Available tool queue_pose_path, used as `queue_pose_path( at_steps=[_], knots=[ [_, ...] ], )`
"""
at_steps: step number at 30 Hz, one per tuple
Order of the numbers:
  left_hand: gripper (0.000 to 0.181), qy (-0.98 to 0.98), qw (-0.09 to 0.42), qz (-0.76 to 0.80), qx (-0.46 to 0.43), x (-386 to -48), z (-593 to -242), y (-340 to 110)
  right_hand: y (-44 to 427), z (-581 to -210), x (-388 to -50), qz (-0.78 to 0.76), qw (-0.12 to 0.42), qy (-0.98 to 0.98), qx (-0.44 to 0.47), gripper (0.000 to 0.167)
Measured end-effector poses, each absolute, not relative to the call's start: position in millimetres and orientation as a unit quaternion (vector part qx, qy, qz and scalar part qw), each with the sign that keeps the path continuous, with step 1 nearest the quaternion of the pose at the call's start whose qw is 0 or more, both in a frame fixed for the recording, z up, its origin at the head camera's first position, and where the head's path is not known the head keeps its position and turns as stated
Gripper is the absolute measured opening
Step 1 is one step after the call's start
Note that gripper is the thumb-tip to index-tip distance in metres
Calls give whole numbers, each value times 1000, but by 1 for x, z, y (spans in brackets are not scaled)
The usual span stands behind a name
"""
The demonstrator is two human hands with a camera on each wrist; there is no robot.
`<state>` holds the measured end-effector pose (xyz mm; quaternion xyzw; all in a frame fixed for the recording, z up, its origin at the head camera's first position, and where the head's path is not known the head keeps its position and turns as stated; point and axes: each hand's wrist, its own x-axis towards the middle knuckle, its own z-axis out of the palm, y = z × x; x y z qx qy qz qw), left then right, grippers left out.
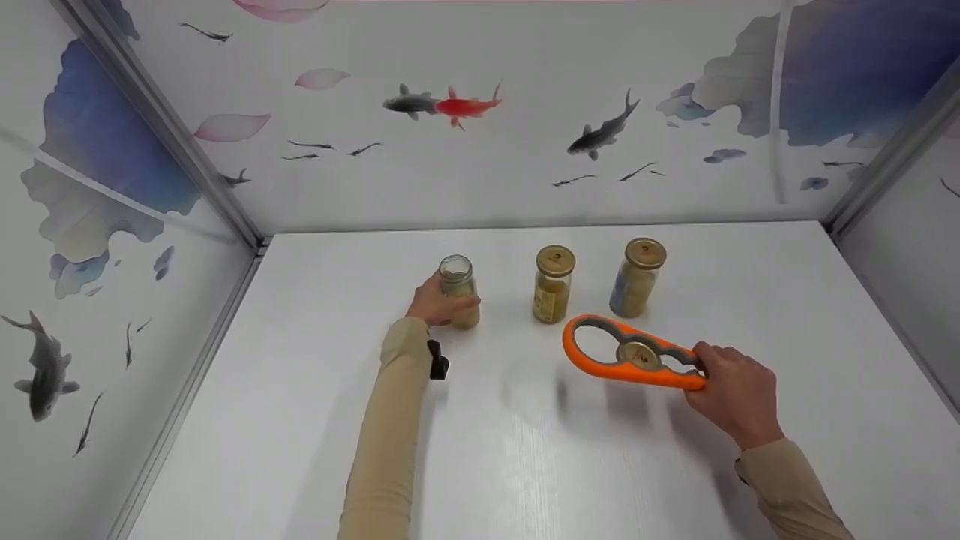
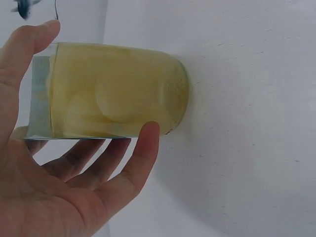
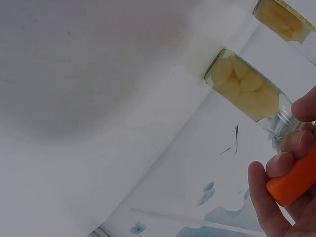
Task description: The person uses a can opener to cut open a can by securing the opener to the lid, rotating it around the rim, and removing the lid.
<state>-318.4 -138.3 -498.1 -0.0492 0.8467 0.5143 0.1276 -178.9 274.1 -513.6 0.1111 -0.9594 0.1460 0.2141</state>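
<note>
My left hand grips an uncapped glass jar with pale yellowish contents at the left of the group. In the left wrist view, my thumb and fingers lie on either side of this jar, whose base is near or on the white table. My right hand holds an orange and grey jar opener by its narrow end, above the table. A gold lid shows within the opener's middle ring. The opener's orange handle lies against my curled fingers in the right wrist view.
Two jars with gold lids, a middle jar and a right-hand jar, stand upright toward the back of the white table. White panels painted with fish and petals enclose the back and the sides.
</note>
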Motion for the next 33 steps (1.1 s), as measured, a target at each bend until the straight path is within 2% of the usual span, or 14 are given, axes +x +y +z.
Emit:
queue_pose_path(
  at_steps=[6,12,16,26,33],
  knots=[
    [77,841,121,523,-70,-323,-496,-136,274,-519,-176,145,204,-962,108,17],
    [88,848,96,516,-70,-320,-497,-135,274,-520,-172,137,209,-962,108,18],
    [85,861,84,498,-53,-316,-501,-140,274,-519,-171,137,194,-966,104,18],
    [69,862,118,491,-42,-302,-509,-166,271,-519,-168,137,196,-965,104,19],
    [59,853,179,488,-56,-287,-512,-171,267,-519,-168,135,211,-961,114,17]
  ],
)
